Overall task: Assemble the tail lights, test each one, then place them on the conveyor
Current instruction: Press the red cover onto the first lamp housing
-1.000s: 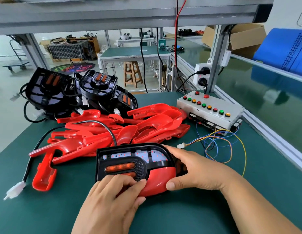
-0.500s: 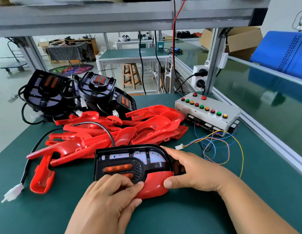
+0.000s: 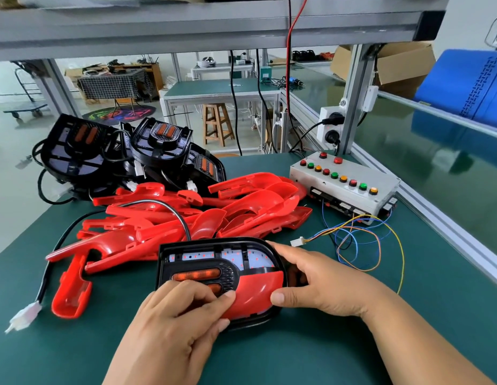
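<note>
A black tail light housing (image 3: 198,258) with orange reflectors lies on the green bench (image 3: 311,357) in front of me. A red lens cover (image 3: 254,291) sits on its lower right part. My left hand (image 3: 175,326) grips the lower left of the housing, fingers curled over the lower reflector and the lens edge. My right hand (image 3: 317,282) grips the housing's right end, thumb on the red lens. The housing's black cable (image 3: 61,240) runs left to a white plug (image 3: 25,315).
A pile of red lens covers (image 3: 203,215) lies behind the housing. Several black housings (image 3: 125,154) are stacked at the back left. A grey test box with coloured buttons (image 3: 344,184) stands at the right, its coloured wires (image 3: 358,240) ending in a white connector (image 3: 297,241). The green conveyor (image 3: 425,151) runs along the right.
Both hands keep their hold on the housing and lens. The left fingers have shifted slightly on the lens edge. The view has tilted a little.
</note>
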Action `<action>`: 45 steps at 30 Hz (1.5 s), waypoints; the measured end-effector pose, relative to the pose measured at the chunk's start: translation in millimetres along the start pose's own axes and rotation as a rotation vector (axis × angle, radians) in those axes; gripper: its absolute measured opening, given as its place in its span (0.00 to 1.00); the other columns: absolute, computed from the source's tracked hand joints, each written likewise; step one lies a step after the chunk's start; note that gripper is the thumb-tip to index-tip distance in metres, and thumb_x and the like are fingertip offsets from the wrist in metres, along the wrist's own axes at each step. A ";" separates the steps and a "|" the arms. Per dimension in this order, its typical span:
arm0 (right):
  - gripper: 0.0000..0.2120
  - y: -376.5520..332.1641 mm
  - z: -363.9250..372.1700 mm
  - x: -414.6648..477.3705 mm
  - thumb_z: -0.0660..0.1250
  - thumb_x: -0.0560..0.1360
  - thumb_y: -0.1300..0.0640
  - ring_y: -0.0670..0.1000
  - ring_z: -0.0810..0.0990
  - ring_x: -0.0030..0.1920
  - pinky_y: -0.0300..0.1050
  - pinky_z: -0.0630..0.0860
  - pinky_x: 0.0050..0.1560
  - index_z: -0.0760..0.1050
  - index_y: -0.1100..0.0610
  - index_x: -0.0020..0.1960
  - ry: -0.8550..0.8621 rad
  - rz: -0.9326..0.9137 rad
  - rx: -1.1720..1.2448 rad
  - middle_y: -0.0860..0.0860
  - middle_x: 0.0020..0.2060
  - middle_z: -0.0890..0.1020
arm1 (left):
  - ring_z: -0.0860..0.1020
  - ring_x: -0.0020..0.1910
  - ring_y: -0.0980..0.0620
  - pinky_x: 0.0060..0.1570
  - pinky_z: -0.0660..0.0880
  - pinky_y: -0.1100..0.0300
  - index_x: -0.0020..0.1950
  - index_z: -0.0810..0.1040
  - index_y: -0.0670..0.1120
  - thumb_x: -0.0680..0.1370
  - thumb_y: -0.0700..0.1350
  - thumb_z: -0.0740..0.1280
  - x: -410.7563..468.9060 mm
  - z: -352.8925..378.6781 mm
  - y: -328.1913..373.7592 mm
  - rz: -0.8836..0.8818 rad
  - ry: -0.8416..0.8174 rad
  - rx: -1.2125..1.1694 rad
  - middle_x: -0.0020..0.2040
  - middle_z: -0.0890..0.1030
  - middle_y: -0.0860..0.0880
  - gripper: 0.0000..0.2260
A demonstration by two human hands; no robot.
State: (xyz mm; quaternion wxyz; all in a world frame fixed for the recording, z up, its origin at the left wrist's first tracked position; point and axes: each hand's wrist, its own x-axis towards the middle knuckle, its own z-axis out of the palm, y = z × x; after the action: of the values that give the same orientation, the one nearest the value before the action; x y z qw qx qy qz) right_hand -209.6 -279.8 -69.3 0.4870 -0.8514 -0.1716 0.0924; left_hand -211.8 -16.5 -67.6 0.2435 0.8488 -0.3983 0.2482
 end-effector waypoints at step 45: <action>0.30 -20.0 9.6 5.5 0.74 0.63 0.46 0.36 0.79 0.57 0.29 0.74 0.53 0.72 0.46 0.63 0.073 0.267 0.217 0.36 0.56 0.82 | 0.76 0.45 0.60 0.45 0.72 0.65 0.57 0.77 0.70 0.78 0.48 0.66 -20.5 -32.0 -36.4 -0.849 -0.349 -0.838 0.54 0.83 0.49 0.15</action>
State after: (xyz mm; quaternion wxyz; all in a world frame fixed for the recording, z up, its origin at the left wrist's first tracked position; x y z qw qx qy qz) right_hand -211.6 -260.6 -57.0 0.5653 -0.8118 -0.0280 0.1433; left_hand -201.6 35.0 -63.8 0.5648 0.7935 -0.1234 -0.1901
